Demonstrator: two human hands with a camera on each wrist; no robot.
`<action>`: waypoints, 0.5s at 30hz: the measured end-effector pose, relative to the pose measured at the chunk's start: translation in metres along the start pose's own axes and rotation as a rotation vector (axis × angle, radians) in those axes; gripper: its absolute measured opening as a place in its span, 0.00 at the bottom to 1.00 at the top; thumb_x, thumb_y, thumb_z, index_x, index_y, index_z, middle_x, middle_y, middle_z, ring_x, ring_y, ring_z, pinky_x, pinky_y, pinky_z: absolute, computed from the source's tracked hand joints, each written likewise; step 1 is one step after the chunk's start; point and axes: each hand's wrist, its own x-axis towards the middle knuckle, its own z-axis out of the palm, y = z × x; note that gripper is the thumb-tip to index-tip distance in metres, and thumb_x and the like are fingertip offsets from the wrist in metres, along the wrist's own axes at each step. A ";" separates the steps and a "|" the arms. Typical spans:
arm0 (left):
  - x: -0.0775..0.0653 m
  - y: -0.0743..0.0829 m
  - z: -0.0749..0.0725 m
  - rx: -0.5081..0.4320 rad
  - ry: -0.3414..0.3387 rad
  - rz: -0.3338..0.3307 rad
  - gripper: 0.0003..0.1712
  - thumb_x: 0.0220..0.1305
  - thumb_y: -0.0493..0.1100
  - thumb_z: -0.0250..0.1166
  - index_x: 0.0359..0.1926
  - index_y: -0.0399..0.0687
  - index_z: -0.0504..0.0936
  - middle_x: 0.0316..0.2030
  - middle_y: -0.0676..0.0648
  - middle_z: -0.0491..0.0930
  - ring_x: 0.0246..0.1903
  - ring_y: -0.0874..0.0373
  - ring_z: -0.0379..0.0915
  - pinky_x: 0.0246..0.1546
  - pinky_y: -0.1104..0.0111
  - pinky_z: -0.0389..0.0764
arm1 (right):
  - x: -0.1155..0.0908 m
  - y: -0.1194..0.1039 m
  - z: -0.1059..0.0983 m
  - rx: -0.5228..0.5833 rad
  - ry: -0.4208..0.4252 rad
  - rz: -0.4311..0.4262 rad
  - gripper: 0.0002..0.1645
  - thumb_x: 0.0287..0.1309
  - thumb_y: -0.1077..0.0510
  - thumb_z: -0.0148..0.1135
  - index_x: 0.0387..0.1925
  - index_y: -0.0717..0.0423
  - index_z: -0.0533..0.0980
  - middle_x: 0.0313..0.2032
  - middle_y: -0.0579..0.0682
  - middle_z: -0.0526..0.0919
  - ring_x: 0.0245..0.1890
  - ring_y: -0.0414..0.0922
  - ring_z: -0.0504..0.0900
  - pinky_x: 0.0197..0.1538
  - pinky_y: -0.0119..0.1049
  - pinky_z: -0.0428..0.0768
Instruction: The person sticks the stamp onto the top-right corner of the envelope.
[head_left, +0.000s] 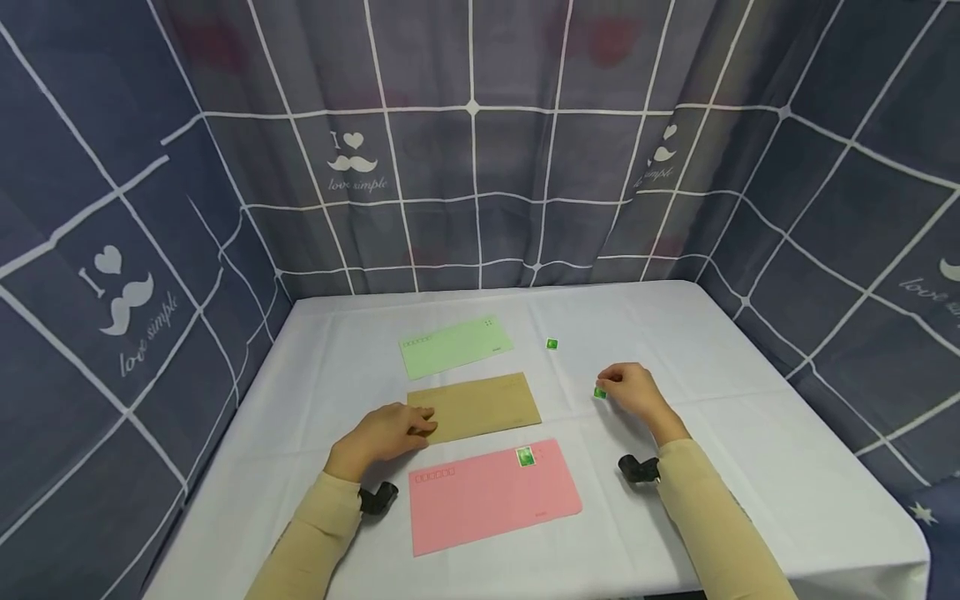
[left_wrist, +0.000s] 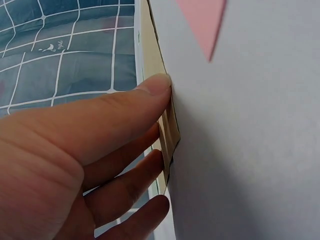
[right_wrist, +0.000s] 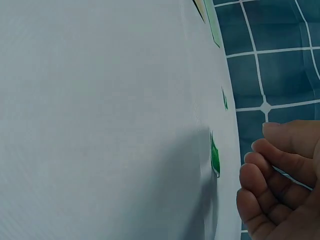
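My left hand [head_left: 387, 431] rests on the left end of a brown envelope [head_left: 480, 406], its thumb at the near edge and fingertips on the paper. In the left wrist view, the envelope's corner [left_wrist: 171, 132] buckles up slightly by the thumb. My right hand [head_left: 633, 390] hovers over a small green stamp [head_left: 600, 392], fingers loosely curled. The right wrist view shows this stamp [right_wrist: 215, 160] lying on the table, apart from the fingertips [right_wrist: 260, 145], with nothing held between thumb and fingers.
A pink envelope [head_left: 487, 504] bearing a green stamp [head_left: 525, 457] lies nearest me. Behind the brown one is a light green envelope [head_left: 453, 348]. Another green stamp [head_left: 552, 343] lies to its right. A white cloth covers the table [head_left: 675, 333]; dark checked curtains [head_left: 435, 158] surround it.
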 end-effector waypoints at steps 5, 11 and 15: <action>0.000 0.001 0.000 0.010 0.002 0.013 0.20 0.63 0.43 0.70 0.57 0.48 0.85 0.65 0.46 0.77 0.66 0.42 0.71 0.65 0.48 0.74 | -0.001 0.004 -0.003 -0.004 0.017 0.028 0.17 0.67 0.58 0.60 0.50 0.66 0.82 0.46 0.63 0.86 0.45 0.53 0.83 0.44 0.43 0.81; 0.001 0.001 0.000 0.002 0.013 0.004 0.20 0.63 0.44 0.70 0.56 0.49 0.85 0.66 0.46 0.76 0.67 0.43 0.71 0.66 0.49 0.73 | 0.001 0.005 -0.008 -0.030 0.018 0.037 0.18 0.66 0.58 0.60 0.50 0.68 0.81 0.47 0.64 0.85 0.46 0.55 0.83 0.45 0.45 0.82; 0.001 -0.001 0.001 -0.002 0.010 -0.008 0.20 0.63 0.44 0.70 0.56 0.50 0.85 0.66 0.47 0.76 0.67 0.43 0.71 0.66 0.49 0.72 | 0.003 0.008 -0.008 -0.069 0.012 0.045 0.18 0.65 0.58 0.62 0.49 0.69 0.81 0.45 0.65 0.85 0.45 0.57 0.83 0.44 0.48 0.82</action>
